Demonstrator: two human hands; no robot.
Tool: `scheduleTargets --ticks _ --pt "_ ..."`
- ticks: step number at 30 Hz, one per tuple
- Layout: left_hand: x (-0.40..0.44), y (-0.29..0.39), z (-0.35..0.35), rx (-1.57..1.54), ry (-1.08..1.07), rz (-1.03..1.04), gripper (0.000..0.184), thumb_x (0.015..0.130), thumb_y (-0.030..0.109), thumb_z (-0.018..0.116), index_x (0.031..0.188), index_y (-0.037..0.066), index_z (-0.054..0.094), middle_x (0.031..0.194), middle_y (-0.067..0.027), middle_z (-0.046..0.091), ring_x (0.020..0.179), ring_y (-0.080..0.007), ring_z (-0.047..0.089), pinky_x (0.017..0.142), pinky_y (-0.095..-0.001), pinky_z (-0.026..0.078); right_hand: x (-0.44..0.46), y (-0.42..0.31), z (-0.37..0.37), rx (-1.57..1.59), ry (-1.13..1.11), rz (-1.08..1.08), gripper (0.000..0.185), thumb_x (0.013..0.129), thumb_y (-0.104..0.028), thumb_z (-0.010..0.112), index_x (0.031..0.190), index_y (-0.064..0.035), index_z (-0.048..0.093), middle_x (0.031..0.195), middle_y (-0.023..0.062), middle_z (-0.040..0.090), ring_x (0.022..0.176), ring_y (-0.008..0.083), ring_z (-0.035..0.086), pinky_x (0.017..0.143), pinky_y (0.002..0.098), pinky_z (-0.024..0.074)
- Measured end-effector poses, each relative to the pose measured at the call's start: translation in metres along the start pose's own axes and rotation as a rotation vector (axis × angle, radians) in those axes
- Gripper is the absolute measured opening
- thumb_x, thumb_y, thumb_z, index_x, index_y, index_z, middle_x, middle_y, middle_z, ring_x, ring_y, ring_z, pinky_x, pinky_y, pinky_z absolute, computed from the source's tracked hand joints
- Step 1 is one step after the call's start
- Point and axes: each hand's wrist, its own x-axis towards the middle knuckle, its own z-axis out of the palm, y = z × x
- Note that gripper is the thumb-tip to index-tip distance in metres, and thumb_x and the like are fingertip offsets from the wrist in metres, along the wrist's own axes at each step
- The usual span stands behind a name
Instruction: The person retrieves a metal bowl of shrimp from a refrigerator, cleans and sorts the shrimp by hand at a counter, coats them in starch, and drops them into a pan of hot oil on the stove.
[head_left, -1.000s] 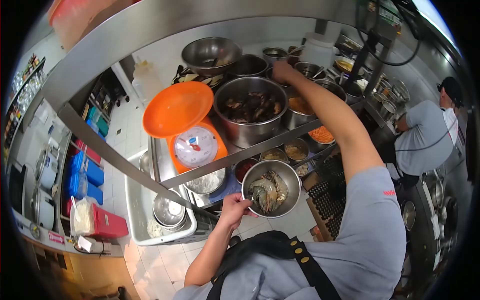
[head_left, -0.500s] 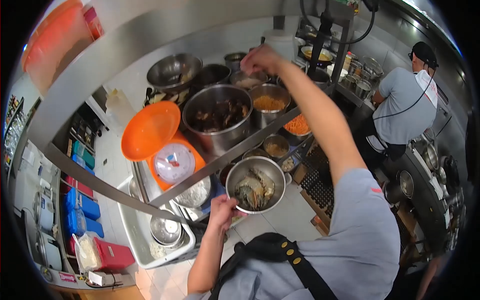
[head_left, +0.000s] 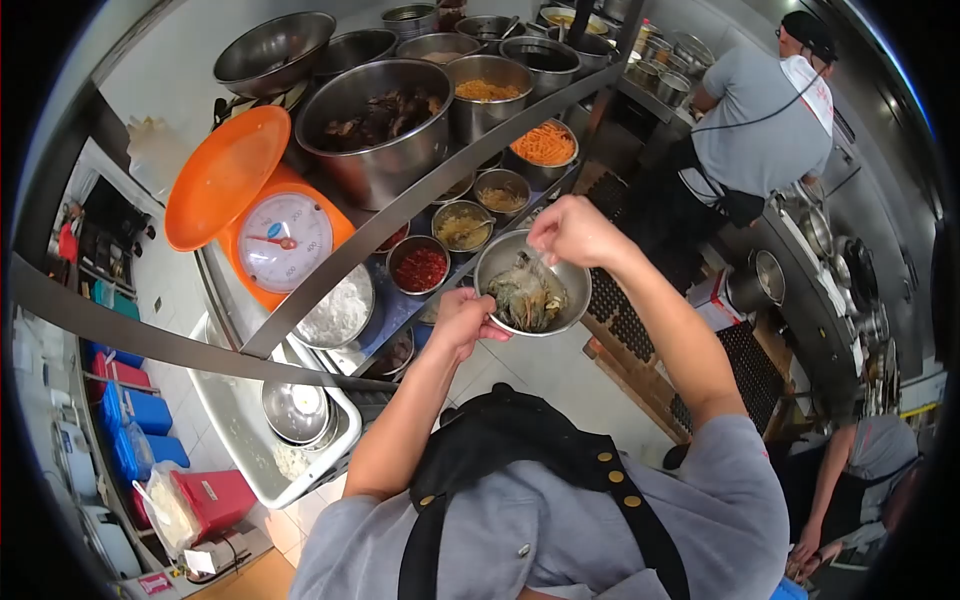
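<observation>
The right hand's (head_left: pixel 580 235) fingertips are bunched together above the far side of a steel bowl (head_left: pixel 574 285); whether they pinch anything I cannot tell, though something whitish blurs beneath them. Directly below those fingertips, slightly nearer the body, lies a jumbled heap of grey prawns (head_left: pixel 528 302) inside the bowl, apparently without contact; their long axes are hard to make out. The left hand (head_left: pixel 463 322) grips the bowl's left rim, closer to the metal than the right. Beyond the left fingers sits chopped red food (head_left: pixel 419 268), and farther left, an orange scale (head_left: pixel 285 240).
</observation>
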Motion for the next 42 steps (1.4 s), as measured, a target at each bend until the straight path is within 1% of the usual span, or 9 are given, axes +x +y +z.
scheduleTargets --ticks 3,7,10,27,29,30,33,37,42 --pt "0.001 0.001 0.004 0.006 -0.013 -0.022 0.007 0.075 -0.004 0.052 0.072 -0.006 0.046 0.066 -0.0134 0.053 0.051 -0.0272 0.061 0.044 -0.0352 0.057 -0.009 0.002 0.011 -0.029 -0.059 0.07 0.013 0.068 0.005 0.06 0.08 0.0068 0.066 0.065 0.0144 0.065 0.057 0.0173 0.065 0.057 0.0296 0.0526" --pt "0.005 -0.005 0.003 0.02 -0.057 0.054 0.01 0.079 -0.003 0.049 0.081 -0.012 0.052 0.074 -0.0192 0.06 0.056 -0.0275 0.064 0.046 -0.0331 0.058 -0.019 0.0 0.018 -0.212 0.059 -0.208 0.013 0.069 0.008 0.061 0.081 0.0061 0.066 0.066 0.0118 0.065 0.064 0.016 0.066 0.058 0.0282 0.0521" --pt "-0.009 -0.015 -0.004 0.101 -0.001 0.106 0.016 0.082 -0.004 0.046 0.089 -0.017 0.052 0.082 -0.0214 0.061 0.059 -0.0279 0.065 0.046 -0.0335 0.058 -0.037 -0.009 0.003 0.128 0.196 -0.05 0.008 0.076 0.008 0.059 0.082 0.0081 0.065 0.069 0.0095 0.064 0.062 0.0122 0.062 0.058 0.0264 0.0503" --pt "0.038 -0.025 0.005 0.022 0.038 0.064 0.02 0.082 -0.005 0.045 0.096 -0.016 0.051 0.088 -0.0244 0.061 0.069 -0.0315 0.066 0.05 -0.0362 0.06 -0.039 -0.009 -0.009 0.152 0.347 -0.043 0.01 0.077 0.006 0.057 0.083 0.0079 0.065 0.066 0.0085 0.064 0.06 0.0106 0.061 0.057 0.0244 0.0497" --pt "0.034 -0.019 0.007 0.015 0.036 0.036 0.019 0.082 -0.004 0.044 0.096 -0.015 0.049 0.087 -0.0229 0.06 0.066 -0.0312 0.065 0.048 -0.0374 0.06 -0.026 0.002 -0.008 -0.088 0.299 -0.11 0.012 0.072 0.007 0.058 0.083 0.007 0.065 0.064 0.0104 0.062 0.058 0.0132 0.062 0.057 0.0262 0.0493" --pt "0.033 -0.018 0.007 0.016 0.04 0.037 0.019 0.082 -0.004 0.044 0.096 -0.015 0.049 0.087 -0.0229 0.06 0.066 -0.0312 0.065 0.048 -0.0374 0.06 -0.017 0.005 -0.004 -0.126 0.279 -0.115 0.014 0.067 -0.002 0.061 0.078 0.0028 0.066 0.073 0.0205 0.064 0.075 0.0315 0.065 0.071 0.0359 0.051" --pt "0.028 -0.021 0.005 -0.018 0.035 0.036 0.017 0.083 -0.004 0.044 0.094 -0.015 0.049 0.086 -0.0231 0.06 0.064 -0.0309 0.065 0.048 -0.0371 0.06 0.001 0.002 0.002 -0.164 0.244 -0.082 0.014 0.066 0.006 0.058 0.079 0.0068 0.064 0.064 0.0144 0.062 0.059 0.0183 0.065 0.058 0.0288 0.0498" --pt "0.026 -0.021 -0.004 -0.049 0.028 0.046 0.016 0.083 -0.005 0.043 0.094 -0.015 0.049 0.086 -0.0225 0.06 0.061 -0.0301 0.065 0.046 -0.0346 0.059 0.007 0.016 0.009 -0.176 0.158 -0.439 0.012 0.069 0.004 0.058 0.079 0.0055 0.064 0.063 0.0163 0.062 0.059 0.0205 0.065 0.059 0.0306 0.0505" --pt "0.003 -0.01 -0.008 0.023 0.112 0.155 0.019 0.085 -0.005 0.043 0.099 -0.013 0.053 0.087 -0.0197 0.061 0.06 -0.028 0.065 0.043 -0.0328 0.058 -0.002 -0.008 0.012 -0.209 0.218 -0.32 0.012 0.073 0.002 0.058 0.082 0.0043 0.065 0.07 0.021 0.062 0.062 0.0299 0.064 0.062 0.0338 0.051"
